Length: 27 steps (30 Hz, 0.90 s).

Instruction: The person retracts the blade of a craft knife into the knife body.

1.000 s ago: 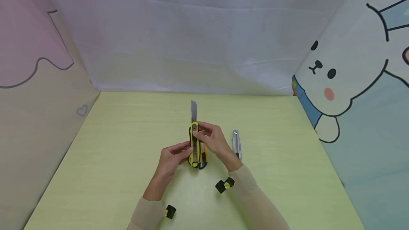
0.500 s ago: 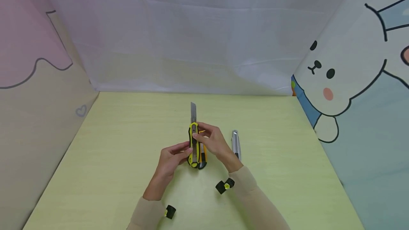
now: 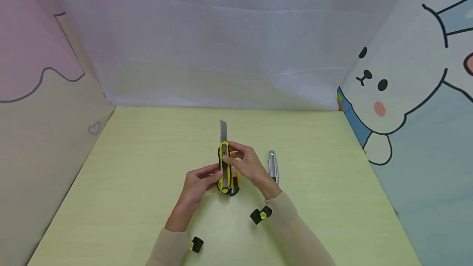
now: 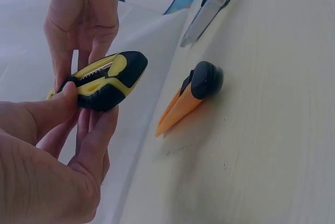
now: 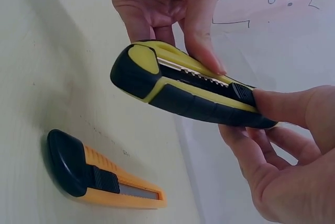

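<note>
A yellow and black utility knife (image 3: pixel 224 180) is held above the table between both hands, its blade (image 3: pixel 223 128) extended toward the back wall. Near the handle's rear end, my left hand (image 3: pixel 197 186) pinches it between thumb and fingers. My right hand (image 3: pixel 253 165) grips the front part, the thumb on the black slider (image 5: pixel 242 93) and fingers beneath. Below it on the table lies an orange utility knife (image 5: pixel 125 182) with a black end, partly hidden in the head view. A silver utility knife (image 3: pixel 273 165) lies to the right, its lower end behind the right wrist.
The pale yellow-green table (image 3: pixel 140 167) meets a white cloth wall (image 3: pixel 221 52) at the back. Printed cloth walls stand at both sides, the right one with a rabbit (image 3: pixel 399 77). Small black devices (image 3: pixel 197 244) sit at both wrists.
The right thumb has slid slightly back along the handle with the slider. The blade's tip has drawn in a little toward the handle. The left hand stays in place.
</note>
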Tool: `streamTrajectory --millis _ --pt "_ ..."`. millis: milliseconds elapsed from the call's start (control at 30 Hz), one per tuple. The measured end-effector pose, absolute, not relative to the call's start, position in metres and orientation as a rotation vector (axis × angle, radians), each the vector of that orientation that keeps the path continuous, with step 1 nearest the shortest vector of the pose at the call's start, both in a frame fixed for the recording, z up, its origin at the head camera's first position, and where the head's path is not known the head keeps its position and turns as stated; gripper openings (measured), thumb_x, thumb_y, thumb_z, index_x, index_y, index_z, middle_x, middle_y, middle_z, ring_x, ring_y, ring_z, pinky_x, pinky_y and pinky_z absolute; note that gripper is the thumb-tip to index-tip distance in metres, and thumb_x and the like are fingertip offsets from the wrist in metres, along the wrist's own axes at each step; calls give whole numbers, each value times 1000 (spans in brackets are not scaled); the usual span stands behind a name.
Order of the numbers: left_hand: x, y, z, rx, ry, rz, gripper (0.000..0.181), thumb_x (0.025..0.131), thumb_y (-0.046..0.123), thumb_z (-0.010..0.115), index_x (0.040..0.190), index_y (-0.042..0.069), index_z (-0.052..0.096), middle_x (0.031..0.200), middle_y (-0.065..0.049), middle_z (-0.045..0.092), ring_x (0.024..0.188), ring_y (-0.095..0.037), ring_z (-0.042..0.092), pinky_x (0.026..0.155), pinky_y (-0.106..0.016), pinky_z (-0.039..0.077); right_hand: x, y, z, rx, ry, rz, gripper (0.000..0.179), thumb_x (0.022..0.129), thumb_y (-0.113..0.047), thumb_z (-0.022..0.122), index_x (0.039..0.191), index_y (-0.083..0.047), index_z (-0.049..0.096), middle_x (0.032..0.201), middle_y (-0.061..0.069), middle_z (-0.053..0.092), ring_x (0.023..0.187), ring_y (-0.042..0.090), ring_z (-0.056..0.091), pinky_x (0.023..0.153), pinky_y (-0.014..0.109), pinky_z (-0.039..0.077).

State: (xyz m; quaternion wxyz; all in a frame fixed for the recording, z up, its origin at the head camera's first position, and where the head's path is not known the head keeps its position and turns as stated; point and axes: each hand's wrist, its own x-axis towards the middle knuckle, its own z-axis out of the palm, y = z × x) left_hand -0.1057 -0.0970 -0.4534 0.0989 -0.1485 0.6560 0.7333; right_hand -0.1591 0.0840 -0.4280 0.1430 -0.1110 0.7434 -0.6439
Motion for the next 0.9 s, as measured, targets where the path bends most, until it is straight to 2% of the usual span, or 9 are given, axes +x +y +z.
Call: streamTrajectory --millis 200,667,900 --pt "-106 -97 -454 -433 1936 2170 33 96 0 77 128 -6 73 112 -11 78 91 -11 75 78 -24 62 -160 85 -429 -350 2145 -1836 53 103 -7 68 154 -4 55 139 25 63 113 27 64 102 44 50" --pt "-108 -95 -455 -422 1928 2175 33 95 1 78 128 -6 74 111 -11 78 91 -12 75 79 -25 63 -159 88 -429 -374 2148 -1823 56 103 -5 69 157 -6 52 139 17 64 119 30 65 105 48 51" --pt "-108 -97 -454 -442 1937 2179 33 95 1 78 128 -4 74 110 -9 78 91 -11 75 79 -24 62 -160 89 -429 -395 2126 -1823 57 104 -9 69 158 -6 51 142 22 62 124 34 65 108 51 50"
